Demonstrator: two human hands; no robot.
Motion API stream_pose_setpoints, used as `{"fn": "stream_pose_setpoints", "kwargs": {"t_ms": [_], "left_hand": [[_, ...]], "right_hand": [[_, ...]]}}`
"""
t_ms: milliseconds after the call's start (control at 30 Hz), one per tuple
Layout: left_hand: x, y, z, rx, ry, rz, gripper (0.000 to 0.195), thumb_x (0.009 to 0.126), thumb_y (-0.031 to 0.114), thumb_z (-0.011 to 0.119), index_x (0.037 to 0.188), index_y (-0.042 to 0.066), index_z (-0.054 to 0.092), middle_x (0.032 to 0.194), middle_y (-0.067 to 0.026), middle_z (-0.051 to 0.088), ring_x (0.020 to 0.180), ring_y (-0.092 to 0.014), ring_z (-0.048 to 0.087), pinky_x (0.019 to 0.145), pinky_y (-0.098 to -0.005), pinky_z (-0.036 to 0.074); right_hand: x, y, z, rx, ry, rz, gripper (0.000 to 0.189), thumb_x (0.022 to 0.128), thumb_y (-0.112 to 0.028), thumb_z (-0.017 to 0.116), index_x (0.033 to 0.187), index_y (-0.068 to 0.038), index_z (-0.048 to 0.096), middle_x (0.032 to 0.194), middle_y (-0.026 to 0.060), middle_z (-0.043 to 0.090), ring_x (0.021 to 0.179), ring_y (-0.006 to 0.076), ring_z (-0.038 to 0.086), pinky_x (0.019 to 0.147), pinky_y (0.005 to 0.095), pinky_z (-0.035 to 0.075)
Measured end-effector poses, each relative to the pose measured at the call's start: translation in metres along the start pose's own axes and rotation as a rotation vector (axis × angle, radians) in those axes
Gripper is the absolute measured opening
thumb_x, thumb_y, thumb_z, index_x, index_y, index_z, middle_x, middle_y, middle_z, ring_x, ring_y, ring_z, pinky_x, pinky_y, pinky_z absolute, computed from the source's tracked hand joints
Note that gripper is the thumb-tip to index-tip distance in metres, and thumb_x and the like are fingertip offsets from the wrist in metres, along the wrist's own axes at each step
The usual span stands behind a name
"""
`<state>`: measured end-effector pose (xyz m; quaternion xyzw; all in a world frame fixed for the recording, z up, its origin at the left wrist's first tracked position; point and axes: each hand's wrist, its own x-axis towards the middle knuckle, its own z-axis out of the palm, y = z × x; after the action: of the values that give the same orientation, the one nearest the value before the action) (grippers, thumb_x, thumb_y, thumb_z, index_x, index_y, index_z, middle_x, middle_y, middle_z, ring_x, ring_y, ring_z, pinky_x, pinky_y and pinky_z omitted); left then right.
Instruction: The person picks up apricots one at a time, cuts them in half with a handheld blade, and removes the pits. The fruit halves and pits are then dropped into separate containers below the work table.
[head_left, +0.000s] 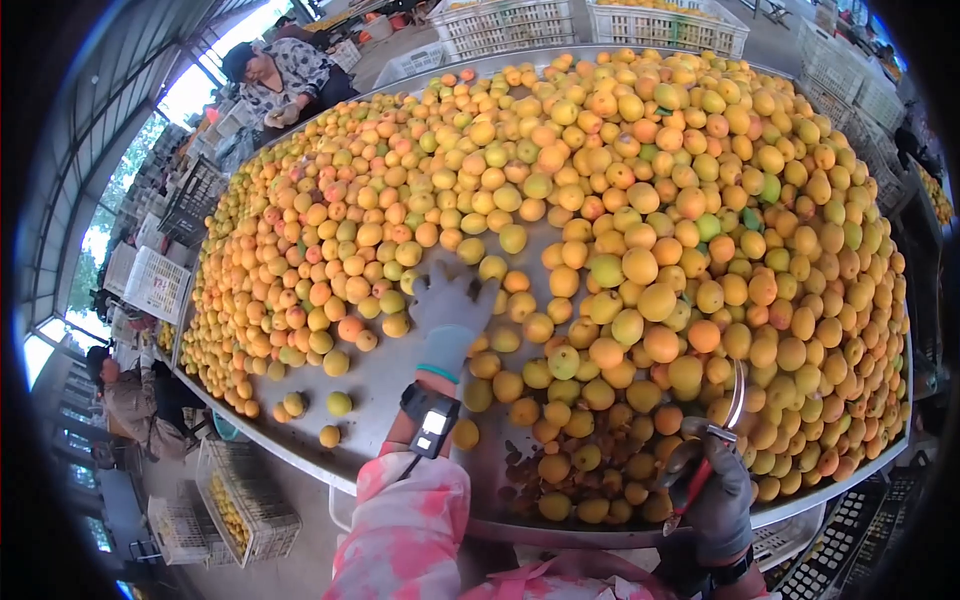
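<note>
Yellow-orange apricots (660, 300) lie heaped on a large metal table (352, 405). My left hand (450, 300), in a grey glove, reaches over the middle, palm down with the fingers spread, beside several apricots. It appears to grip nothing. Gloved in dark grey, my right hand (709, 487) is closed around a red-handled tool (700, 480) at the near right edge; a curved, shiny metal strip (739, 394) extends from it. The tool's exact kind cannot be told. Dark, spoiled-looking pieces (540, 457) lie among apricots near the front edge. A device is strapped to my left wrist.
Plastic crates (502, 30) stand behind the table, and more crates (247, 502) with fruit stand at the lower left. A person (285, 79) sits at the far left side, another person (142, 397) farther left. Black crates (840, 532) are at the lower right.
</note>
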<state>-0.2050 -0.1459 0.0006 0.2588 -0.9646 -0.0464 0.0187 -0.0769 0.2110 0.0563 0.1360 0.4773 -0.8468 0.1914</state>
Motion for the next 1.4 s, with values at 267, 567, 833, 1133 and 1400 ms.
{"fn": "stream_pose_setpoints", "kwargs": {"t_ms": [267,567,833,1133,1400], "left_hand": [[0.008,-0.027,-0.002,-0.012,0.013,-0.059,0.055,0.079,0.059,0.062,0.114,0.017,0.067,0.133,-0.0194,0.043,0.127,-0.043,0.038,0.096,-0.0466,0.044],[-0.012,-0.034,0.011,-0.153,0.049,-0.013,0.053,0.081,0.050,0.062,0.116,0.010,0.064,0.147,-0.0188,0.031,0.115,-0.041,0.052,0.091,-0.0462,0.048],[-0.029,-0.023,0.010,-0.469,0.120,0.016,0.055,0.078,0.049,0.067,0.121,0.015,0.062,0.135,-0.0178,0.042,0.111,-0.039,0.056,0.093,-0.0418,0.047],[-0.031,-0.029,0.015,-0.335,-0.056,0.082,0.051,0.079,0.048,0.065,0.118,0.015,0.062,0.141,-0.0217,0.036,0.115,-0.037,0.053,0.095,-0.0438,0.047],[-0.061,-0.020,0.029,-0.398,0.036,0.184,0.052,0.076,0.046,0.070,0.115,0.012,0.065,0.128,-0.0250,0.048,0.105,-0.036,0.058,0.089,-0.0401,0.049]], "right_hand": [[-0.005,0.011,-0.008,0.126,-0.016,0.030,0.041,0.095,-0.031,0.050,0.122,0.001,0.053,0.079,0.0122,0.066,0.063,0.0230,0.065,0.049,0.0276,0.047],[-0.016,0.013,-0.002,0.142,-0.052,0.024,0.038,0.094,-0.029,0.051,0.118,0.000,0.055,0.076,0.0124,0.065,0.065,0.0248,0.065,0.056,0.0327,0.051],[-0.028,0.022,0.005,0.137,-0.013,0.018,0.035,0.096,-0.030,0.050,0.117,-0.003,0.057,0.076,0.0097,0.064,0.064,0.0212,0.063,0.053,0.0302,0.048],[-0.029,0.027,0.004,0.062,0.024,0.070,0.036,0.096,-0.029,0.049,0.119,-0.003,0.056,0.080,0.0100,0.066,0.065,0.0196,0.065,0.048,0.0258,0.044],[-0.020,0.031,0.019,-0.013,0.025,0.113,0.037,0.095,-0.031,0.050,0.119,-0.003,0.057,0.080,0.0082,0.066,0.064,0.0181,0.065,0.047,0.0232,0.041]]}}
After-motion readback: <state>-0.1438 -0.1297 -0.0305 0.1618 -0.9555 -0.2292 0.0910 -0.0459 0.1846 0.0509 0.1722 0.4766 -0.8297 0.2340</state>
